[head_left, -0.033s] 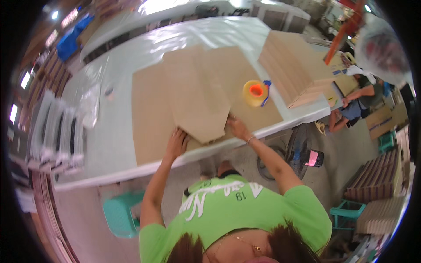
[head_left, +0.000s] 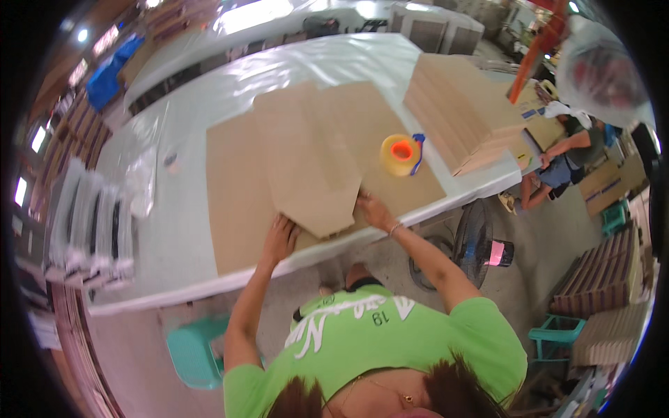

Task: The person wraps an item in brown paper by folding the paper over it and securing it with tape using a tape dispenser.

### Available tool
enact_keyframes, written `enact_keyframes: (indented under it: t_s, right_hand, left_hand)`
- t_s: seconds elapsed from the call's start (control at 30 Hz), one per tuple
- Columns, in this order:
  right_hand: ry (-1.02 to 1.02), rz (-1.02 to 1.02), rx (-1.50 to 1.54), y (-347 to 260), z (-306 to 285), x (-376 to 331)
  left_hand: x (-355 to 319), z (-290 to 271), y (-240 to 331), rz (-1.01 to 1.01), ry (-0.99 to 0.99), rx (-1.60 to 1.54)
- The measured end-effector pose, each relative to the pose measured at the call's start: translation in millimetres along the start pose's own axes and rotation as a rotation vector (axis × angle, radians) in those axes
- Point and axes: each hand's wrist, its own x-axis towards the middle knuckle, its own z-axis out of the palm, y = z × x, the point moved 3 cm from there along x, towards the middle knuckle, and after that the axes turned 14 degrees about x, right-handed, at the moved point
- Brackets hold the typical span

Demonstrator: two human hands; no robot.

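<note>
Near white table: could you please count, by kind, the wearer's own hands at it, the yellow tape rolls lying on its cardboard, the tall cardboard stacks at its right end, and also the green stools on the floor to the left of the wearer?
Own hands: 2 (left hand, right hand)
Tape roll: 1
Cardboard stack: 1
Green stool: 1
Total: 5

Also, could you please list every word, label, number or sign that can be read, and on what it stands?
Bright green short-sleeved shirt: large white lettering and a small dark number, not copied out here.
Brown cardboard boxes at the right: bluish printing, too small to read.
</note>
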Motion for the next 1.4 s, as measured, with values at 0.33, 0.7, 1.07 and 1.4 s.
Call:
enact_keyframes:
  t_s: [0.33, 0.7, 1.07, 1.4]
  right_hand:
    - [-0.022, 0.105, -0.021, -6.2, -10.8, -7.1]
    - [-0.050, 0.104, -0.041, -10.4, -9.8, -4.7]
    - [-0.064, -0.012, -0.150, -11.6, -10.5, -2.8]
    - [-0.367, -0.097, -0.116, -8.5, -34.3, 11.7]
  left_hand:
    - [9.8, -4.1, 10.8, 0.106, -0.164, 0.078]
    - [10.1, -23.6, 9.4, 0.102, -0.291, 0.124]
    - [10.2, -24.3, 9.4, 0.214, -0.296, 0.260]
    - [17.1, -27.6, 12.4, 0.301, -0.293, 0.236]
